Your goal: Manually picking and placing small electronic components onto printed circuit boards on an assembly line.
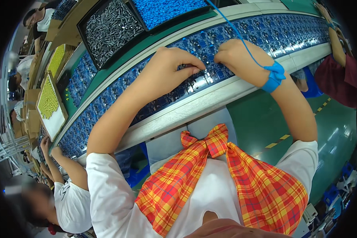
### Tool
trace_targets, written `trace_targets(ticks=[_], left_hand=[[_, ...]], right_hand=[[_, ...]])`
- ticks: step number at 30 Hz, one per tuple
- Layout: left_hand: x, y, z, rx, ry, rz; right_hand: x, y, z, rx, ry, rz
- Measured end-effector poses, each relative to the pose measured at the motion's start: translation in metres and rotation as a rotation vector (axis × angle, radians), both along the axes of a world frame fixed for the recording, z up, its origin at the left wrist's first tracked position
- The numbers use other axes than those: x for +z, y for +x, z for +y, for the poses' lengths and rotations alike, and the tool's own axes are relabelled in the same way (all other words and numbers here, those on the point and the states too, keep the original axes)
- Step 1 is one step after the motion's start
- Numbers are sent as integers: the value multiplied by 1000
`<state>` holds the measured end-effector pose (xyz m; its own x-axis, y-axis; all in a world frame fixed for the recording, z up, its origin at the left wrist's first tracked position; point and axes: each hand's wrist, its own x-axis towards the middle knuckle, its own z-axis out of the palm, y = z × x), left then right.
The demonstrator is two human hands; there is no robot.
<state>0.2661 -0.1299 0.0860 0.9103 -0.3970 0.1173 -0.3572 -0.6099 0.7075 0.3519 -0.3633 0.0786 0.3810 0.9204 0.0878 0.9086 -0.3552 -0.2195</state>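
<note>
Long run of blue circuit boards (pixel 222 73), laid in one continuous band across the frame: lower left, through upper centre, out to upper right. Deep blue, glossy, crowded with small dark and silver parts plus fine pale markings; bright glare on silvery patches below the fingertips. Component side up. Long axis of the band from low left to high right, steeper at left, flatter toward upper right, bowed by the lens. Parallel to the pale rail (pixel 178 109) along the near edge. Can't tell the heading of any single board.

Left hand (pixel 166 67): upper centre, over the boards, pointing right. Thumb and index almost pinched, narrow gap between, other fingers folded. Can't tell about any small part at the tips.

Right hand (pixel 242 59): just right of it, pointing left, fingers curled in, tips tucked low near the boards. Grip hidden, can't tell about contents. Blue band (pixel 274 77) around the wrist, blue cord (pixel 239 35) up to the top edge.

Beyond the boards: dark parts (pixel 112 33) heaped at upper left, blue parts (pixel 170 12) alongside at top.
</note>
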Motion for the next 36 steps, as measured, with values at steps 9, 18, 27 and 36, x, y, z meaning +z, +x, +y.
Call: trace_targets(ticks=[9, 18, 27, 36], left_hand=[[1, -2, -29, -109, 125, -136], [-5, 5, -37, -275, 281, -318], [-16, 6, -23, -273, 229, -280], [-15, 6, -23, -285, 232, -305]], right_hand=[[27, 73, 53, -184, 280, -242], [-14, 109, 121, -328, 255, -149], [-9, 107, 114, -239, 529, 139], [-6, 95, 128, -568, 515, 13]])
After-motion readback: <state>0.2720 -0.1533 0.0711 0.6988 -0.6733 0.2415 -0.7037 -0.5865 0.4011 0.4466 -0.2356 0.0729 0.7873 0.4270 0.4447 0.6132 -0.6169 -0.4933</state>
